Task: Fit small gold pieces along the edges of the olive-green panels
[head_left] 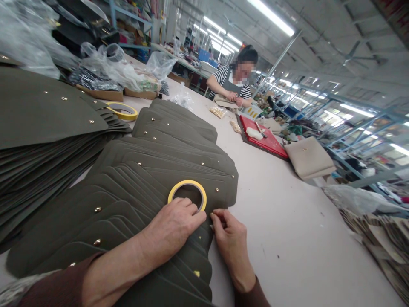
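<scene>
Fingers of my left hand [175,228] are closed on the lower rim of a roll of yellow tape [188,182], which is tilted up over the dark green panels [172,151]. These leather-like panels lie overlapped in a fanned row and carry small gold-coloured studs. My right hand [232,236] is at the right edge of the row, thumb and forefinger pinched together. Whatever lies between those fingertips is too small to make out. A small yellow scrap [196,273] sits on a panel below my left hand.
Another stack of dark green panels [47,111] stands at left, near a second yellow tape roll [128,114]. Plastic bags [118,68] lie behind. Across the table [281,217], a person [234,81] handles a beige piece. A red board [265,136] and beige panels [309,157] are at right.
</scene>
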Tool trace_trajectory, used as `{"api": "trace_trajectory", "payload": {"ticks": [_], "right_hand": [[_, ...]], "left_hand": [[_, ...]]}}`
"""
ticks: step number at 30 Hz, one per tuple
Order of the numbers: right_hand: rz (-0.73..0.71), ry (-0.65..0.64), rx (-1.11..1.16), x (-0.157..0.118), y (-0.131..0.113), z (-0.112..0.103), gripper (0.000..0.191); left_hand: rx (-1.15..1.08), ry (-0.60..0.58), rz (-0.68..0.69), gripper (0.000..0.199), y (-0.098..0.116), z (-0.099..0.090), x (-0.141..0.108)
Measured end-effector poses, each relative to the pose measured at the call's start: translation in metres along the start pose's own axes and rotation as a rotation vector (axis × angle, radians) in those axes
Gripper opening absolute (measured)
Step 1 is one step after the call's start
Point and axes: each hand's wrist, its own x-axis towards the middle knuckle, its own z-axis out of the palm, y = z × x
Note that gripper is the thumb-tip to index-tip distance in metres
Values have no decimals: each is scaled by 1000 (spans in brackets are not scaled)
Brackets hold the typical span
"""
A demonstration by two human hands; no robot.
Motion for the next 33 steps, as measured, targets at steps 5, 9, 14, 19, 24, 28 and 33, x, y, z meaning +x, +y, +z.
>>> {"api": "trace_trajectory", "payload": {"ticks": [5, 9, 14, 19, 24, 28, 33], "right_hand": [[298, -43, 301, 0, 7, -8, 24], [168, -97, 235, -7, 11, -16, 18], [-119, 21, -30, -10, 10, -7, 16], [-252, 19, -179, -3, 8, 1, 19], [-168, -135, -234, 1, 0, -6, 24], [-64, -295, -134, 3, -6, -16, 35], [-209, -76, 134, 1, -14, -20, 9]], "left_hand": [[2, 4, 5, 11, -1, 1, 1], [10, 24, 17, 10, -4, 3, 1], [4, 69, 44, 11, -6, 4, 0], [8, 105, 101, 13, -7, 2, -4], [-62, 240, 141, 20, -6, -3, -11], [-163, 312, 169, 24, -11, -2, -14], [-122, 365, 225, 45, -13, -1, -13]]}}
